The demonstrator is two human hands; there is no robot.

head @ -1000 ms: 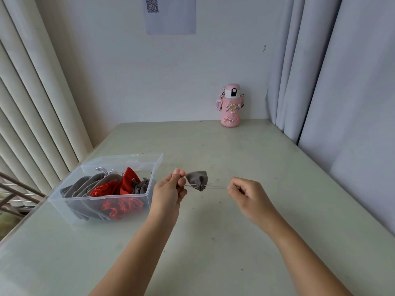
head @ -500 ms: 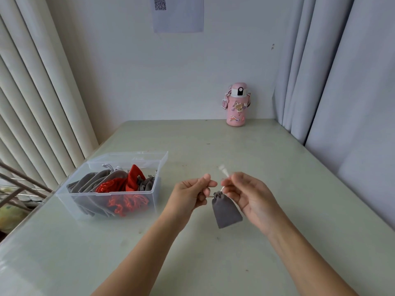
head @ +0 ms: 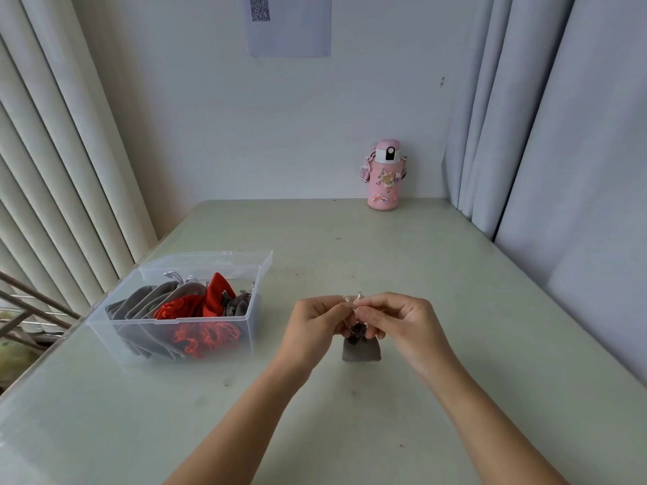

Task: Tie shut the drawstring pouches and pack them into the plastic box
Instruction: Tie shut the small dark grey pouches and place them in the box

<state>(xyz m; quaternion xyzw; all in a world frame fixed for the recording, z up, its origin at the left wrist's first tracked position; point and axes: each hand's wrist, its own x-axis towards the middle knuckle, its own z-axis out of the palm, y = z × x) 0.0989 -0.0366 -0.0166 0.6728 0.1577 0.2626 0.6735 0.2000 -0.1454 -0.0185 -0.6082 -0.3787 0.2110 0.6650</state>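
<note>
Pale-green table [head: 402, 260], plastic box [head: 168, 321], grey curtains [head: 577, 152]

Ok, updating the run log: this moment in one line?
left hand, right hand: pinch drawstring; grey pouch: below hands; plastic box: part-filled

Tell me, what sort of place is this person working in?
Probably a plain corner of a home or small office, perhaps set up for recording: vertical blinds and grey curtains flank a pale green table, a QR-code sheet hangs on the white wall, and a sticker-covered pink bottle stands at the back.
</note>
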